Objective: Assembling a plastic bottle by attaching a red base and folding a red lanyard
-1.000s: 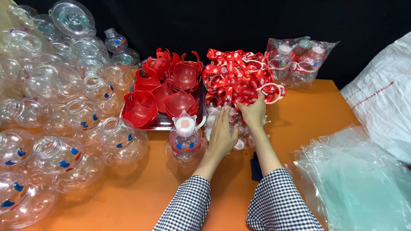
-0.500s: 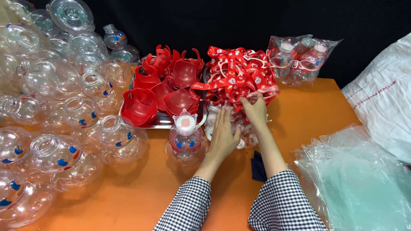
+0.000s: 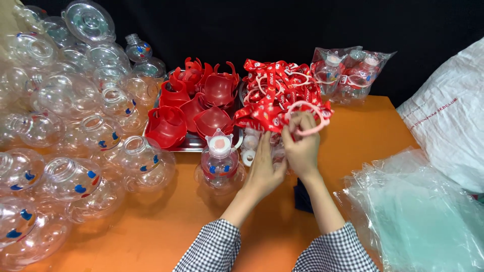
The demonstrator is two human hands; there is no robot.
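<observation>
Two hands work at the near edge of a tangled heap of red printed straps (image 3: 282,93) that lies at about one o'clock from the table's middle. The right hand (image 3: 301,146) pinches a pale pink strap loop (image 3: 311,117) between thumb and fingers and lifts it off the heap; the left hand (image 3: 264,166) lies flat with its fingers together, pressed against the small white caps (image 3: 248,151) under the heap's edge. The loop looks knotted in with its neighbours, so a hard pull could drag several straps along and spill them over the orange table (image 3: 171,221). The capped clear bottle (image 3: 220,163) stands just at nine o'clock of the left hand, and a sideways nudge of that wrist could tip it. At ten o'clock, red plastic collars (image 3: 194,108) sit stacked on a metal tray (image 3: 187,146), near enough for a trailing strap to snag one.
</observation>
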